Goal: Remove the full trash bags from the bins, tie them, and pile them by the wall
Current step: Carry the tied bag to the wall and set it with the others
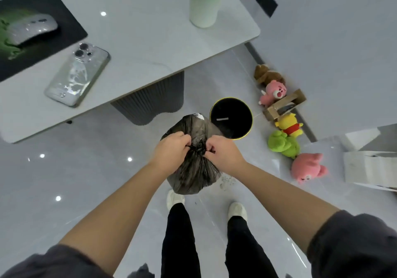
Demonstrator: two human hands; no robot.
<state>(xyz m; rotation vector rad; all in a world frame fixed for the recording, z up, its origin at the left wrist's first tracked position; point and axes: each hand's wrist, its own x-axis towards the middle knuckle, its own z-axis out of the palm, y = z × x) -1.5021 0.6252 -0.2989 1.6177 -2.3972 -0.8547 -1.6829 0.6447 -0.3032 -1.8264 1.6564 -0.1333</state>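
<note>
Head camera: A person's left hand and right hand meet over a dark, filled trash bag, the curled fingers of each pinching the gathered plastic at its twisted neck from opposite sides. The bag is out of the round black bin, which stands open just beside it on the glossy floor, in front of the person's white shoes. A row of plush toys lines the wall. On the white table lie a phone, a mouse and a pale green tumbler.
</note>
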